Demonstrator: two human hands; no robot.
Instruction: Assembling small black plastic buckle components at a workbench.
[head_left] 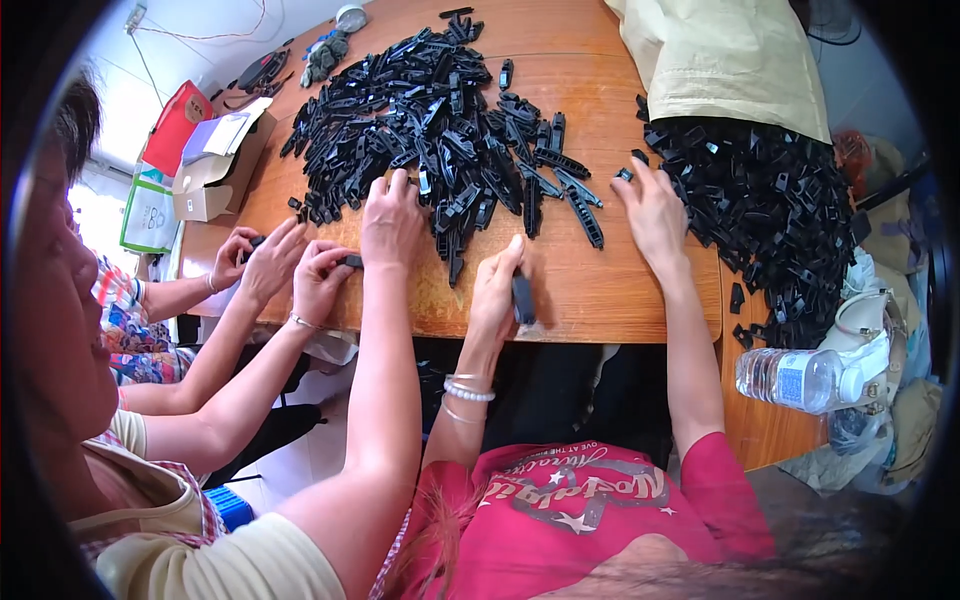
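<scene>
My left hand (pixel 494 288), with bracelets at the wrist, is closed around a dark elongated plastic part (pixel 522 298) just above the table's near edge. My right hand (pixel 656 215) reaches to the left border of the heap of small black plastic pieces (pixel 765 205). Its thumb and fingers pinch a small black piece (pixel 625 174). Between and beyond my hands lie several long black slotted parts (pixel 584 215), loose at the edge of a large pile of long black parts (pixel 400 120).
At my left, a co-worker's hand (pixel 393 220) touches the large pile; that person's other hand (pixel 320 280) holds a dark part. Farther left are another person's hands (pixel 262 262) and a cardboard box (pixel 220 175). A cream sack (pixel 730 75) and a plastic bottle (pixel 795 380) stand at right.
</scene>
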